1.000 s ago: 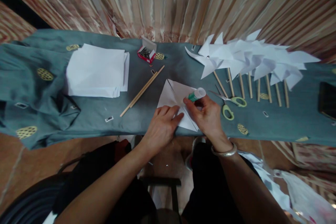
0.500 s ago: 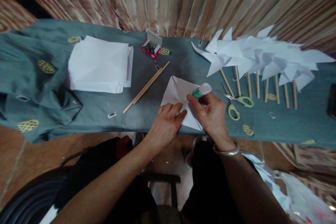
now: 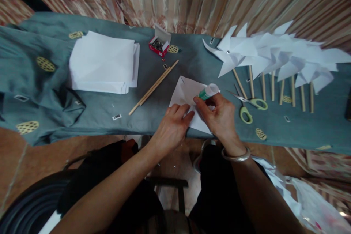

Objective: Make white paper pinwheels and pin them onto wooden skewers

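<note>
A white square of paper [image 3: 185,91] with diagonal creases lies on the grey-green cloth [image 3: 109,106] near the front edge. My left hand [image 3: 172,128] presses flat on the paper's near corner. My right hand [image 3: 219,117] grips a green and white glue stick [image 3: 208,91], its tip down against the middle of the paper. The two hands almost touch at the fingertips.
A stack of white sheets [image 3: 102,62] lies at the left. Two wooden sticks [image 3: 153,87] lie beside a red box of pins [image 3: 159,44]. Green-handled scissors [image 3: 248,106] sit right of my hand. Several finished paper pinwheels [image 3: 271,58] on sticks lie at the right.
The view has shifted slightly; my hands stay on the paper, and the glue stick has moved only a little over the paper's middle.
</note>
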